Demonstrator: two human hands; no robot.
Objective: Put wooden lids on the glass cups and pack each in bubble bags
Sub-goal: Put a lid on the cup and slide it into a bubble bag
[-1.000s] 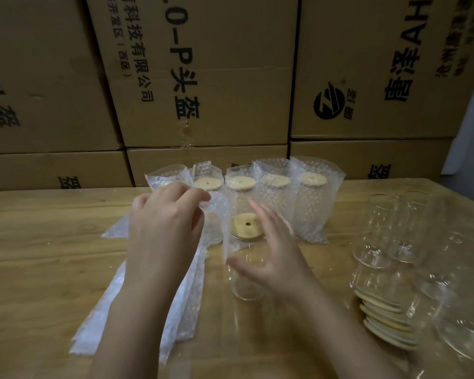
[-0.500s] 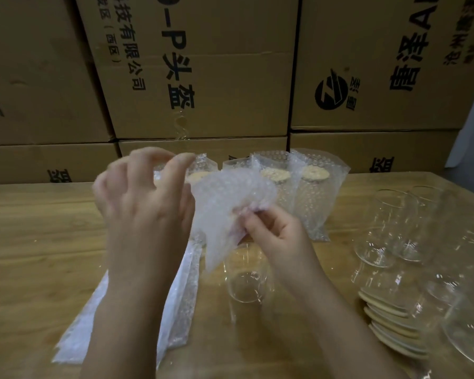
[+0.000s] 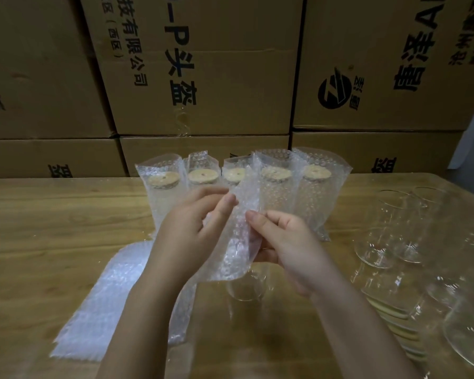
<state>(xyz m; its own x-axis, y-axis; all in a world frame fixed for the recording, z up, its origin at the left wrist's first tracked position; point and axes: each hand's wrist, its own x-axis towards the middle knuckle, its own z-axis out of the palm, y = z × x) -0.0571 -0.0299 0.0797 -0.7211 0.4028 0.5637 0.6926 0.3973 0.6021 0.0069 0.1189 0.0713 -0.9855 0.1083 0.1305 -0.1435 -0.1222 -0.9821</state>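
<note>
The bag (image 3: 238,236) is up in the air over the table (image 3: 39,228), held between both hands and hanging roughly upright, its top edge reaching in front of the packed row behind it. The left hand (image 3: 186,231) pinches the bag's upper left side, thumb in front and fingers curled behind. The right hand (image 3: 288,247) grips the right edge lower down, thumb on the front face and the other fingers tucked behind the plastic. Just below the bag a cup (image 3: 245,285) stands on the table; only its clear base shows, the top being hidden by the bag, so I cannot tell whether a lid sits on it. Behind, five packed cups (image 3: 277,192) stand side by side in a row, each in its own bubble bag with a wooden lid showing through the top. To the left, under the left forearm, lies a pile of flat bags (image 3: 115,291). On the right is a cluster of bare glasses (image 3: 381,236), with stacked lids (image 3: 389,313) seen through them. Cartons (image 3: 216,64) line the back wall.
</note>
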